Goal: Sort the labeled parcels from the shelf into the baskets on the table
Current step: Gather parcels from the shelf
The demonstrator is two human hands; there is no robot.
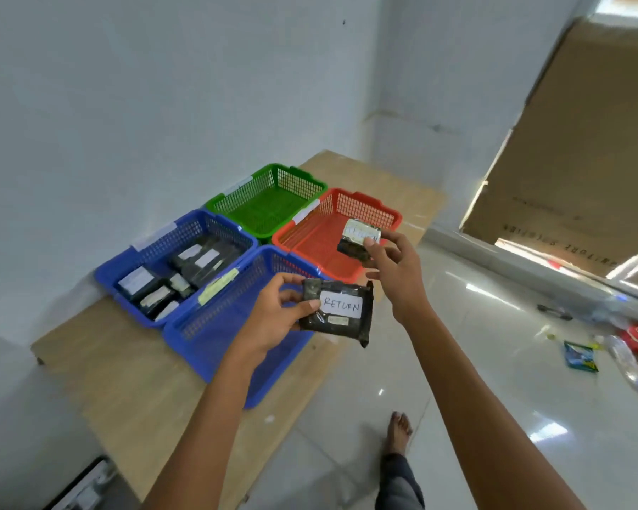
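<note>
Observed: the person stands at the end of a wooden tabletop (126, 380) carrying four mesh baskets set close together in a block.

Left hand (273, 318): gripping a black parcel (337, 311), thumb on its face and fingers curled behind its left edge. The white label reads "RETURN". The parcel is held in the air over the right end of the near blue basket (214, 347), face up.

Right hand (395, 266): pinching a second black parcel (358, 239) at its right edge, thumb on the label. It is over the inside of the red basket (310, 248), near the right wall; whether it touches the basket floor cannot be told. Its label is too blurred to read.

Far blue basket (185, 233): holds several black labelled parcels (185, 274), lying flat and overlapping. Green basket (269, 207): behind the near blue one, beside the red.

Surroundings: white tiled floor (494, 362), one bare foot (400, 432) on it; large cardboard sheet (586, 141) at the right wall; scattered litter (582, 357) on the floor at right.
</note>
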